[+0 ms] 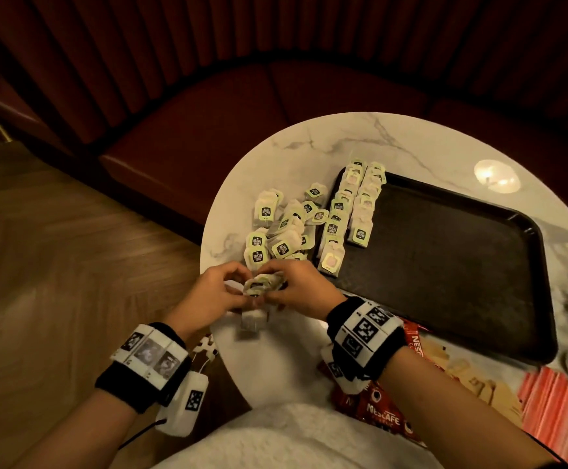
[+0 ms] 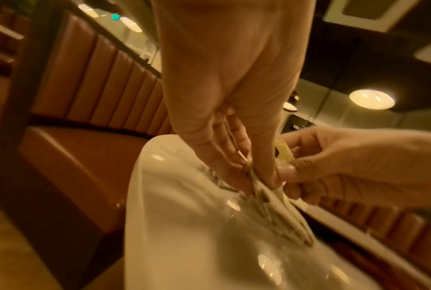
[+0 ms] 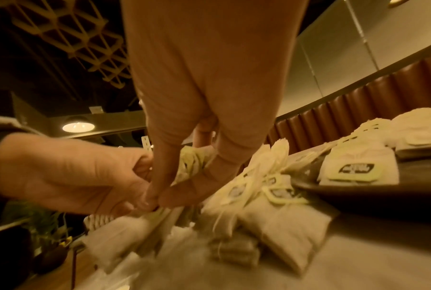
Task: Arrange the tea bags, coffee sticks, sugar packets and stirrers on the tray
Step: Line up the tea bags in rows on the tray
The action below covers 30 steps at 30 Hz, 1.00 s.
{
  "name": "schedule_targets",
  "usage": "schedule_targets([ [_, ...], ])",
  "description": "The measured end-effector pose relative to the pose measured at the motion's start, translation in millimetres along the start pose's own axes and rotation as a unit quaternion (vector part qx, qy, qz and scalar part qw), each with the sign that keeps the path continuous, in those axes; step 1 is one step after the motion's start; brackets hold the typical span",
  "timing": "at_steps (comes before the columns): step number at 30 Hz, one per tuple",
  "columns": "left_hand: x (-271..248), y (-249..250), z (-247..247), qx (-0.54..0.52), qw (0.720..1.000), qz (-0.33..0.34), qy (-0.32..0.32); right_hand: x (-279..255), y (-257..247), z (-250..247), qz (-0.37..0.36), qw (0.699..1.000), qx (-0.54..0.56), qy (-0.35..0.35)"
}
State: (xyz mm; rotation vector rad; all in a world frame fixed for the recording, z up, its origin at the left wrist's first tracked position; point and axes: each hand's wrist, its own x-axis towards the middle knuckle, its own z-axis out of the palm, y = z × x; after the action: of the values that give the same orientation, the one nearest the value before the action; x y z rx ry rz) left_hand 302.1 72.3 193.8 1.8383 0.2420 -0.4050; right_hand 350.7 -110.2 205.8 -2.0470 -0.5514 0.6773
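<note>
I see my left hand (image 1: 213,294) and right hand (image 1: 301,289) both pinching one bunch of tea bags (image 1: 258,286) (blurred); loose bags (image 1: 280,231) lie just beyond, tray (image 1: 445,265) past my right hand.

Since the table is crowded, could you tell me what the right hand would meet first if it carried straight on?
Probably the left hand, fingertip to fingertip with the right hand around the held tea bags.

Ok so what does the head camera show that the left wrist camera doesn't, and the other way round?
Head view only: the dark tray with two rows of tea bags, the loose pile, red coffee sticks.
Left wrist view only: the bench seat side-on, ceiling lamps.
Both: left hand and right hand pinching one bunch of tea bags above the marble table.
</note>
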Motion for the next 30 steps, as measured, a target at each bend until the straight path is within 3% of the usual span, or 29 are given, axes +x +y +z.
schedule_targets([
  [5, -4.2, 23.1, -7.7, -0.108, 0.994, -0.002, -0.003, -5.2, -15.5, -17.9, 0.002, 0.991, 0.118, 0.058],
  [14, 6.3, 57.9, -2.0, -0.185, 0.98, 0.066, 0.002, -9.6, -28.1, -34.3, -0.008, 0.929, 0.328, 0.171],
  [16, 9.4, 62.7, 3.5, -0.21, 0.975, 0.071, 0.014, -13.0, -27.9, -35.9, -0.002, 0.912, 0.377, 0.161],
  [23, 14.9, 71.1, 29.3, -0.286, 0.955, 0.063, 0.045, -31.7, -24.6, -37.2, 0.034, 0.905, 0.402, 0.135],
  [30, 16.2, 79.5, 37.0, -0.28, 0.959, 0.034, -0.032, -50.2, -27.6, -59.1, 0.035, 0.903, 0.42, 0.087],
])
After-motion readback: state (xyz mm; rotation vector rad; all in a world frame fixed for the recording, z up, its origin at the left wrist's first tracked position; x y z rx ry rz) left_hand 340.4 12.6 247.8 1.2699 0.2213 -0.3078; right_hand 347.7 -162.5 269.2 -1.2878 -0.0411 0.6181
